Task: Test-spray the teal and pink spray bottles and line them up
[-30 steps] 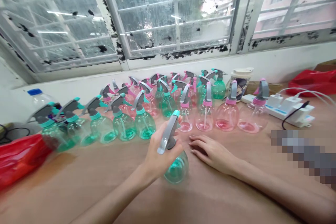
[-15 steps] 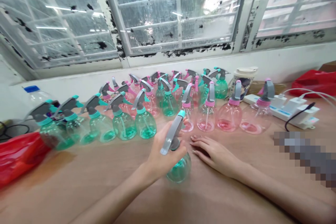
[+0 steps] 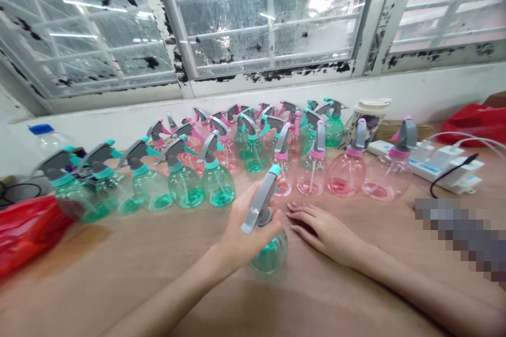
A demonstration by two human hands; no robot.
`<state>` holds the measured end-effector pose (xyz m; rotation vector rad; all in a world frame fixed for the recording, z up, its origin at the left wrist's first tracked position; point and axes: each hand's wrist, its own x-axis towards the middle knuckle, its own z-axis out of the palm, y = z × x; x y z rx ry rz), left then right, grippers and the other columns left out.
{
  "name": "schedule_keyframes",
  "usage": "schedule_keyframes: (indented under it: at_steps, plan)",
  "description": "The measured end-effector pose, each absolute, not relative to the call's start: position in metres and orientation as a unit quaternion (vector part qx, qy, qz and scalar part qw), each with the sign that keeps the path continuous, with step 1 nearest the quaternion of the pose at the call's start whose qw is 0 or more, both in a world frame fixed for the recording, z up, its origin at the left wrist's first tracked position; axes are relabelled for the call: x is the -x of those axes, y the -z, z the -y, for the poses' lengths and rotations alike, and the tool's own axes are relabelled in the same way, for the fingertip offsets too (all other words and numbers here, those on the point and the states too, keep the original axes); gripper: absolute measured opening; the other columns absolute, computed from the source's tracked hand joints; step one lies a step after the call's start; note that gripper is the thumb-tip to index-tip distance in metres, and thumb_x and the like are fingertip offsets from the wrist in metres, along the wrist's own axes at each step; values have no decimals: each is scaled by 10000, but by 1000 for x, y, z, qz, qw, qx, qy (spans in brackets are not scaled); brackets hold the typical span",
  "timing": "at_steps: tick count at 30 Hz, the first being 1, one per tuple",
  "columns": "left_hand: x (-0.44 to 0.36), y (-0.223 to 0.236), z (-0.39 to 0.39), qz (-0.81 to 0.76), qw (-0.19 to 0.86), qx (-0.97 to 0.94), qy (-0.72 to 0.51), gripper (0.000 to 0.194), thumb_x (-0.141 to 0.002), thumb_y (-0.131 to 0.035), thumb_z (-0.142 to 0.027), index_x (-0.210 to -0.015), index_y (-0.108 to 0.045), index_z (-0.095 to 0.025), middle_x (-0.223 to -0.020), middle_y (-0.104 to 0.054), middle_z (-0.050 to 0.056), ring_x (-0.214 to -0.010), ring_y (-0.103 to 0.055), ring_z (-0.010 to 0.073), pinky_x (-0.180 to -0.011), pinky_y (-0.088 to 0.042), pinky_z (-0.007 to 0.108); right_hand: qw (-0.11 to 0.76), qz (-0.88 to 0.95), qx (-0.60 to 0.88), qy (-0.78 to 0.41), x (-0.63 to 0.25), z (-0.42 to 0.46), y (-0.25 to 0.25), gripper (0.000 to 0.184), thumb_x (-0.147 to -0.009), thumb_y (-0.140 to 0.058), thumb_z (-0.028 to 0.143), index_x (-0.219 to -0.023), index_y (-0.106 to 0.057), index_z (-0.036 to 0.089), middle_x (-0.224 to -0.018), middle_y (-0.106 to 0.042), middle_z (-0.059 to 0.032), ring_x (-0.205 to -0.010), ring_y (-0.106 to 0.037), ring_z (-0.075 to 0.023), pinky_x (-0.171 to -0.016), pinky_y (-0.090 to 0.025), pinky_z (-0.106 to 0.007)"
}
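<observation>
A green-tinted spray bottle (image 3: pixel 269 255) with a grey trigger head stands in front of me. My left hand (image 3: pixel 241 226) is wrapped round its neck, the fingers partly hidden behind the head. Just right of the bottle, my right hand (image 3: pixel 322 231) rests on the table, fingers stretched out and nothing in them. Beyond my hands, a front row has several green spray bottles (image 3: pixel 219 187) on the left and several pink spray bottles (image 3: pixel 346 176) on the right. More green and pink bottles crowd together behind that row.
Red plastic bags lie on the left (image 3: pixel 35 234) and far right (image 3: pixel 470 124). A white power strip (image 3: pixel 454 168) with plugs and cables sits right, near a patterned paper cup (image 3: pixel 367 118). A blue-capped bottle (image 3: pixel 45 137) stands far left. Windows rise behind the wooden table (image 3: pixel 166 258).
The view has shifted very slightly. My left hand stays round the green spray bottle, and my right hand stays flat on the table.
</observation>
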<state>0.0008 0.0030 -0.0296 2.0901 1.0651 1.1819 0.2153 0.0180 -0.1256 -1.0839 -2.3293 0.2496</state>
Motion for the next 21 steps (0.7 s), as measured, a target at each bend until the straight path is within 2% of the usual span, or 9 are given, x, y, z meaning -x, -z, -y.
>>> schedule_keyframes:
  at_steps: [5,10,14,18,21]
  plan:
    - [-2,29,-2,-392,259,-772,-429,397,-783,-556,-137,-1162,-575,-253,-1013,-691,36,-901,-687,194,-804,-564,330,274,867,406,-94,-216,-17,124,301,-972,-469,295,-1215,-613,193,-1309,-629,-108,-1226,-567,-261,-1022,-479,-475]
    - [-5,21,0,-388,252,-771,-437,448,-764,-540,-146,-1197,-571,-257,-988,-694,40,-806,-675,182,-648,-550,280,276,864,408,-99,-216,-16,122,299,-965,-483,287,-1216,-620,200,-1295,-638,-103,-1232,-564,-259,-1034,-469,-473]
    - [-5,17,2,-385,256,-769,-442,439,-753,-537,-149,-1181,-557,-243,-1009,-681,44,-857,-671,190,-693,-540,293,278,864,408,-99,-215,-17,121,305,-962,-491,296,-1218,-620,192,-1301,-633,-112,-1233,-563,-261,-1034,-468,-473]
    - [-6,17,3,-393,261,-762,-443,397,-774,-533,-174,-1163,-565,-244,-914,-680,29,-783,-667,180,-657,-529,286,281,862,410,-103,-215,-17,119,289,-959,-494,286,-1200,-627,199,-1288,-642,-109,-1232,-564,-257,-1037,-462,-473]
    - [-6,17,3,-398,257,-754,-454,407,-759,-550,-163,-1155,-582,-254,-931,-694,32,-786,-670,189,-666,-541,295,280,861,411,-108,-215,-16,117,287,-956,-499,283,-1203,-625,208,-1292,-640,-104,-1241,-557,-255,-1039,-458,-467]
